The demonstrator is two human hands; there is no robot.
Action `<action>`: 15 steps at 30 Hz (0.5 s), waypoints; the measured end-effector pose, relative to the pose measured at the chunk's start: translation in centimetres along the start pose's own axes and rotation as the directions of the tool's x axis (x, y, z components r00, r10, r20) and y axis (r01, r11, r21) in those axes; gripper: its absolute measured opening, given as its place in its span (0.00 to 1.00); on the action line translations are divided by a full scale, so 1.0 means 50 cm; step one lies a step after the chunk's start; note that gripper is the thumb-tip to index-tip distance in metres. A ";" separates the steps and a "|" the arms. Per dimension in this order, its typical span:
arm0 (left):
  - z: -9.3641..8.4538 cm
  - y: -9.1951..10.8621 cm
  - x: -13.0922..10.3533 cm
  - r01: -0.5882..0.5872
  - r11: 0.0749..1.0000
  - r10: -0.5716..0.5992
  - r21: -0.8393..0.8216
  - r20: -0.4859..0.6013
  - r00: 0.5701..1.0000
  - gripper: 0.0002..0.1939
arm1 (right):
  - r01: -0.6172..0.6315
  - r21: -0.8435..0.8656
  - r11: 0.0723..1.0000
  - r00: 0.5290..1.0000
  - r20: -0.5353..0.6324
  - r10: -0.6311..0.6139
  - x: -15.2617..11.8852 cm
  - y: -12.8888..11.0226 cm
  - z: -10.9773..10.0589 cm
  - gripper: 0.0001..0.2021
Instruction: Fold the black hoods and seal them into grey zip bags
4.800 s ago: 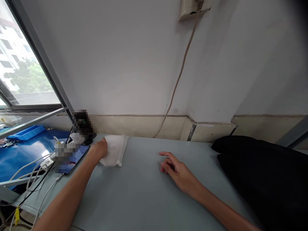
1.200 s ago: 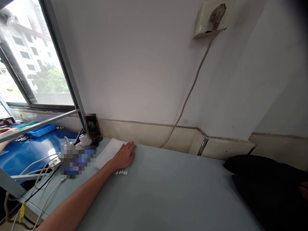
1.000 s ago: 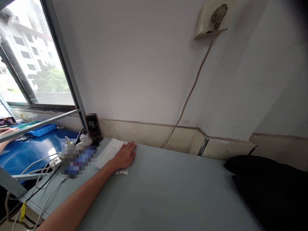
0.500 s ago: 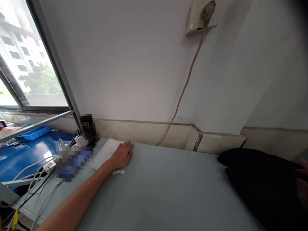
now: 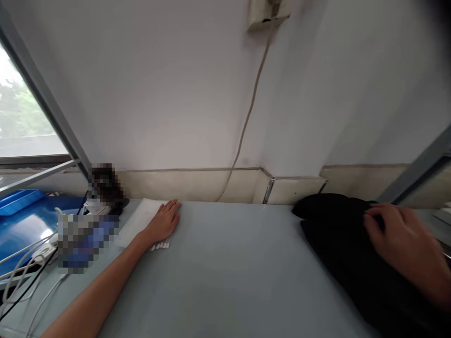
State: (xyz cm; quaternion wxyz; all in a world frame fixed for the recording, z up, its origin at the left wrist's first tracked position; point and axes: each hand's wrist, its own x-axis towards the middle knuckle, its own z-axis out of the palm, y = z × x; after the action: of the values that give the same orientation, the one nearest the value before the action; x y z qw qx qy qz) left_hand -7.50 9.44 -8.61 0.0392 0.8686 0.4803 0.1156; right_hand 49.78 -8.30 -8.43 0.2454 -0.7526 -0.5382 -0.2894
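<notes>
My left hand [image 5: 164, 221] lies flat with its fingers stretched out on a stack of thin white sheets or bags [image 5: 139, 220] near the back of the grey table. A row of small white edges sticks out under the palm. On the right, a black cloth item [image 5: 338, 244], perhaps a garment or bag, is spread over the table. My right hand [image 5: 401, 234] is over it, slightly blurred, thumb and forefinger pinched together at its upper part. The fold between those fingertips is hard to make out.
Left of the sheets are a blurred-out blue item [image 5: 88, 244], a dark blurred object [image 5: 105, 185] and white cables with a power strip [image 5: 45, 253]. A blue tray [image 5: 21, 201] stands beyond the metal frame. A cord [image 5: 246, 122] hangs from the wall socket [image 5: 262, 16].
The view has swung to the right and slightly downward. My right hand has come in from the right edge onto the black cloth. My left hand stays on the white sheets.
</notes>
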 end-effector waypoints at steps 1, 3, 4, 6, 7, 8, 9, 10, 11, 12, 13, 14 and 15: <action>0.001 -0.002 0.002 -0.008 1.000 0.008 -0.001 0.000 1.000 0.29 | -0.017 0.036 0.999 1.000 0.016 0.017 0.001 0.002 0.001 0.17; 0.004 -0.007 0.007 -0.021 1.000 0.021 0.001 -0.001 1.000 0.30 | -0.084 0.047 0.995 0.996 0.040 0.082 0.002 0.007 0.005 0.21; 0.007 -0.010 0.009 -0.025 1.000 0.025 0.006 -0.005 1.000 0.31 | -0.106 0.029 0.994 0.993 0.048 0.104 0.001 0.010 0.008 0.24; 0.011 -0.016 0.013 -0.030 0.999 0.031 0.023 -0.021 0.999 0.31 | -0.117 -0.006 0.993 0.991 0.069 0.118 -0.002 0.017 0.010 0.27; 0.012 -0.018 0.014 -0.035 0.999 0.036 0.030 -0.029 0.999 0.31 | -0.114 -0.019 0.993 0.990 0.081 0.115 -0.005 0.019 0.010 0.27; 0.013 -0.019 0.015 -0.039 0.999 0.040 0.034 -0.034 0.999 0.31 | -0.107 -0.030 0.994 0.990 0.090 0.109 -0.007 0.020 0.008 0.25; 0.013 -0.019 0.016 -0.042 0.999 0.044 0.035 -0.035 0.998 0.31 | -0.100 -0.039 0.994 0.990 0.096 0.104 -0.008 0.019 0.004 0.22; 0.013 -0.019 0.016 -0.044 0.998 0.045 0.035 -0.034 0.998 0.31 | -0.096 -0.047 0.994 0.991 0.093 0.100 -0.009 0.017 -0.001 0.20; 0.012 -0.017 0.015 -0.044 0.998 0.045 0.035 -0.034 0.998 0.31 | -0.096 -0.052 0.994 0.991 0.084 0.100 -0.010 0.014 -0.007 0.19; 0.010 -0.015 0.015 -0.040 0.999 0.042 0.036 -0.036 0.998 0.31 | -0.100 -0.053 0.994 0.992 0.067 0.104 -0.009 0.011 -0.012 0.19; 0.009 -0.014 0.014 -0.037 0.999 0.039 0.037 -0.038 0.999 0.31 | -0.109 -0.050 0.993 0.993 0.046 0.112 -0.008 0.008 -0.017 0.19; 0.008 -0.012 0.014 -0.036 0.999 0.038 0.039 -0.041 0.998 0.30 | -0.119 -0.042 0.992 0.992 0.026 0.121 -0.006 0.004 -0.021 0.19; 0.007 -0.011 0.014 -0.036 0.999 0.038 0.041 -0.042 0.998 0.30 | -0.126 -0.029 0.992 0.992 0.015 0.126 -0.004 0.001 -0.024 0.17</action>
State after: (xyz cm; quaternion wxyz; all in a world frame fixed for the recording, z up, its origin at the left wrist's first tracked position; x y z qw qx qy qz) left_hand -7.52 10.33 -8.92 0.0093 0.8753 0.4670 0.1253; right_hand 49.58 -9.26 -7.74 0.2480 -0.7910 -0.4875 -0.2742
